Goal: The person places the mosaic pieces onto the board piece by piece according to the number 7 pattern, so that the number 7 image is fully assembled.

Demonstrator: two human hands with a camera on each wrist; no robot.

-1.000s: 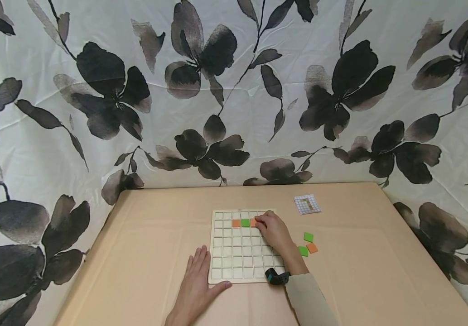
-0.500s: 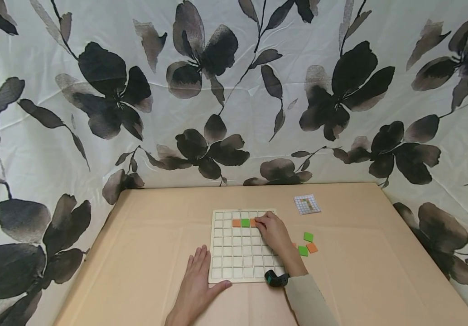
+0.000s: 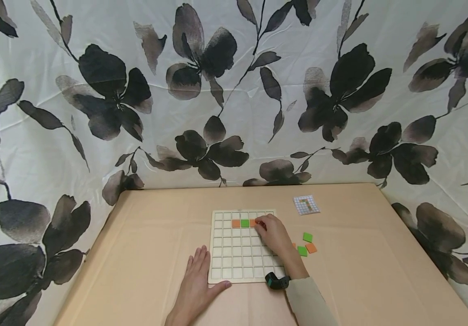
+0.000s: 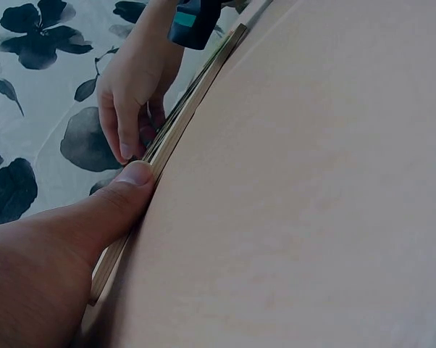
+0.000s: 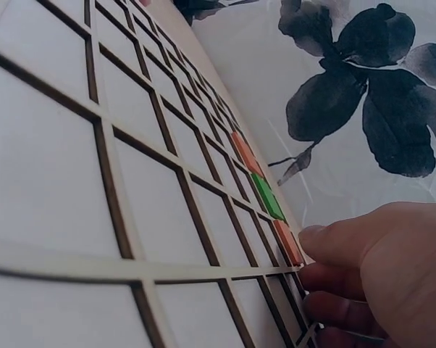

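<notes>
A pale square grid board [image 3: 232, 251] lies on the table. In its upper part a row holds an orange tile [image 3: 236, 223], a green tile [image 3: 244, 223] and a second orange tile [image 3: 252, 223]. My right hand [image 3: 275, 233] has curled fingers at that second orange tile, thumb and fingertips at its edge in the right wrist view; fingers partly hide the contact. My left hand [image 3: 195, 283] lies with straight fingers along the board's left side, its thumb touching the near edge, as the left wrist view also shows.
Right of the board lie loose green tiles [image 3: 307, 237] and an orange tile [image 3: 311, 247], with another orange piece partly hidden by my right forearm. A small printed pattern card [image 3: 306, 205] lies farther back. A floral curtain [image 3: 274, 90] hangs behind the table.
Both hands and the tiles stay in place. Only a slight shift of the head view is visible.
</notes>
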